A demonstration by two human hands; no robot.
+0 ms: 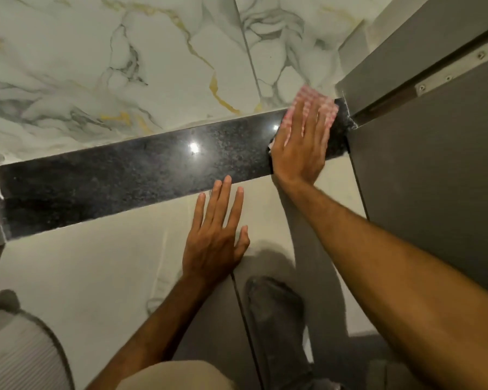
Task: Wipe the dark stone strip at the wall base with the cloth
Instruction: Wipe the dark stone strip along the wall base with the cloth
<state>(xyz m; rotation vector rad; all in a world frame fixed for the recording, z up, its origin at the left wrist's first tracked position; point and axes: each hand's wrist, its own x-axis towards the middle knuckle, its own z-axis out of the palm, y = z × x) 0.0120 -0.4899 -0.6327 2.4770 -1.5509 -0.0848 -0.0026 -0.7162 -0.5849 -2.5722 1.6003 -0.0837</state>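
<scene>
A dark speckled stone strip (124, 175) runs across the view between the marbled wall and the pale floor. At its right end my right hand (299, 147) lies flat with fingers spread, pressing a pink-and-white checked cloth (326, 111) against the stone; the cloth is blurred. My left hand (213, 237) rests flat on the pale floor tile just below the strip, fingers apart, holding nothing, with its fingertips at the strip's lower edge.
A grey door or panel (423, 192) with a metal hinge strip (451, 76) stands right beside the cloth. White marble wall with gold veins (124, 66) is above. My grey-socked foot (276, 313) is on the floor. A ribbed white object (14, 353) sits lower left.
</scene>
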